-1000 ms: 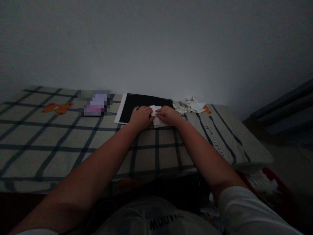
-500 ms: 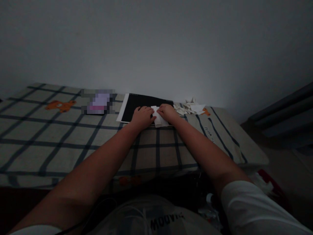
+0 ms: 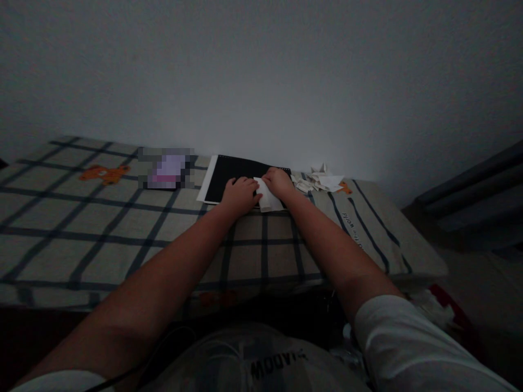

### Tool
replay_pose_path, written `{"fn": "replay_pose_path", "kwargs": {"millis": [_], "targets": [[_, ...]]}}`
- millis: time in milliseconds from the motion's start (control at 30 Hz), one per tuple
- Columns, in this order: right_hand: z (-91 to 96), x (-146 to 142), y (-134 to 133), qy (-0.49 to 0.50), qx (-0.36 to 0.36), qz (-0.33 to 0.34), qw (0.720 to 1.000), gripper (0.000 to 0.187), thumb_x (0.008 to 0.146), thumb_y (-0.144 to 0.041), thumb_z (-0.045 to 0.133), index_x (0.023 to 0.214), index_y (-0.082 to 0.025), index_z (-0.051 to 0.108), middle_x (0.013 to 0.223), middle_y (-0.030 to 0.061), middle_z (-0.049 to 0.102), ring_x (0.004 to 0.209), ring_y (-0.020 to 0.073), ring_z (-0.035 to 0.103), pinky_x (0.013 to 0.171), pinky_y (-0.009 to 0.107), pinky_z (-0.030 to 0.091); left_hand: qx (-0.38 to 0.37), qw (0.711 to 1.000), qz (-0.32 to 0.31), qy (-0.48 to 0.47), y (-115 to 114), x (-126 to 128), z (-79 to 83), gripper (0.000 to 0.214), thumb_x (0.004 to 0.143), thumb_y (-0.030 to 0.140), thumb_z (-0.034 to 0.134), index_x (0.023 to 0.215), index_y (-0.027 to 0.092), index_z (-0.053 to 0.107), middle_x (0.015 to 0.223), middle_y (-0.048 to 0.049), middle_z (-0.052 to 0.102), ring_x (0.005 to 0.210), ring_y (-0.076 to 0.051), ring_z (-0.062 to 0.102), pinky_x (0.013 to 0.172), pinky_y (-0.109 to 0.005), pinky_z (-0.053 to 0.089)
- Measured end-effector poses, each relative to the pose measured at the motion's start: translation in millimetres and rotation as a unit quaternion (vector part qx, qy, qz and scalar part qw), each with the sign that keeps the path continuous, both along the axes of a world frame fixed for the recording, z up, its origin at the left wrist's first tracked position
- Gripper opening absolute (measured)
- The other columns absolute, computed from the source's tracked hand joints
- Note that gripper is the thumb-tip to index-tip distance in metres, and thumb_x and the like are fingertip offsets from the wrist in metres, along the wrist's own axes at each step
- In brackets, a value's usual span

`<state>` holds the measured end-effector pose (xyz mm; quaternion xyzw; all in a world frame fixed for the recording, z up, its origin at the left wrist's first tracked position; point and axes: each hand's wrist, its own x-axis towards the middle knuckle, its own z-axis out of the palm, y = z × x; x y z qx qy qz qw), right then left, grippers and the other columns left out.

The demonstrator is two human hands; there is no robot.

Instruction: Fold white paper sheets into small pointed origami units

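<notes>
A small piece of folded white paper point(image 3: 269, 201) lies on a black sheet or pad point(image 3: 232, 173) with a white left border and a row of holes along its top edge. From the left, my left hand point(image 3: 241, 194) holds the paper's edge with curved fingers and thumb. My right hand point(image 3: 278, 183) is closed over the paper's upper right part, its fingertips pressed at the fold. Part of the paper is hidden under the right hand. Several folded and crumpled white papers point(image 3: 321, 181) sit just right of the pad.
A checked cloth point(image 3: 171, 223) with orange figures covers the table, which stands against a pale wall point(image 3: 261, 81). A blurred-out purple item point(image 3: 168, 170) lies to the left. Below right, a red container point(image 3: 451, 310) holds white material.
My right hand has shifted slightly up and inward along the paper, so more of the paper's lower right part shows. My left hand stays by the left edge.
</notes>
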<state>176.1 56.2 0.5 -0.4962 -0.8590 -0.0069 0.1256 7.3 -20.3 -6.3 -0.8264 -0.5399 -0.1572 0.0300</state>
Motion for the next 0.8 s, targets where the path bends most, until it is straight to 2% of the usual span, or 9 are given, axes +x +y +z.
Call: {"fn": "replay_pose_path", "kwargs": {"millis": [100, 167, 433, 633, 800], "targets": [[1.9, -1.0, -7.1, -0.014, 0.009, -0.032, 0.999, 0.035, 0.1, -0.023, 0.044, 0.106, -0.01, 0.076, 0.113, 0.0154, 0.071, 0.1, 0.0219, 0.063, 0.089, 0.031, 0.043, -0.001, 1.0, 0.001, 0.0, -0.1, 0.1, -0.8, 0.035, 0.099, 0.041, 0.047, 0.126, 0.025, 0.064, 0.14, -0.0065, 0.062, 0.132, -0.027, 0.048, 0.112, -0.05, 0.032], [2.3, 0.0, -12.9, -0.034, 0.019, -0.03, 0.999, 0.036, 0.1, -0.023, 0.043, 0.105, -0.01, 0.076, 0.114, 0.0157, 0.071, 0.101, 0.0228, 0.063, 0.087, 0.031, 0.043, 0.002, 1.0, 0.002, -0.001, -0.4, 0.4, -1.1, 0.035, 0.099, 0.04, 0.047, 0.125, 0.026, 0.064, 0.14, -0.0064, 0.062, 0.133, -0.026, 0.048, 0.111, -0.05, 0.032], [0.8, 15.0, -38.5, -0.076, 0.043, 0.018, 0.996, 0.033, 0.101, -0.032, 0.049, 0.101, -0.015, 0.077, 0.109, 0.0123, 0.072, 0.106, 0.0247, 0.058, 0.081, 0.032, 0.044, 0.006, 1.0, 0.0, -0.005, -1.1, 0.7, -0.9, 0.036, 0.099, 0.041, 0.045, 0.126, 0.025, 0.064, 0.139, -0.0077, 0.063, 0.131, -0.027, 0.049, 0.108, -0.049, 0.034], [0.4, 24.8, -59.6, -0.073, 0.044, 0.054, 0.995, 0.033, 0.101, -0.031, 0.05, 0.098, -0.015, 0.079, 0.106, 0.0113, 0.073, 0.103, 0.0248, 0.056, 0.081, 0.033, 0.044, -0.003, 1.0, 0.001, -0.014, -2.0, 1.1, -1.0, 0.04, 0.098, 0.041, 0.045, 0.13, 0.025, 0.061, 0.141, -0.0086, 0.061, 0.132, -0.028, 0.048, 0.106, -0.05, 0.036], [-1.1, 29.2, -76.7, -0.049, 0.047, 0.055, 0.996, 0.029, 0.1, -0.031, 0.053, 0.097, -0.016, 0.079, 0.105, 0.01, 0.073, 0.101, 0.024, 0.056, 0.079, 0.032, 0.045, -0.011, 1.0, -0.004, -0.008, -1.9, -0.7, -2.4, 0.044, 0.097, 0.044, 0.045, 0.133, 0.024, 0.06, 0.146, -0.0091, 0.057, 0.133, -0.028, 0.048, 0.107, -0.05, 0.036]]}}
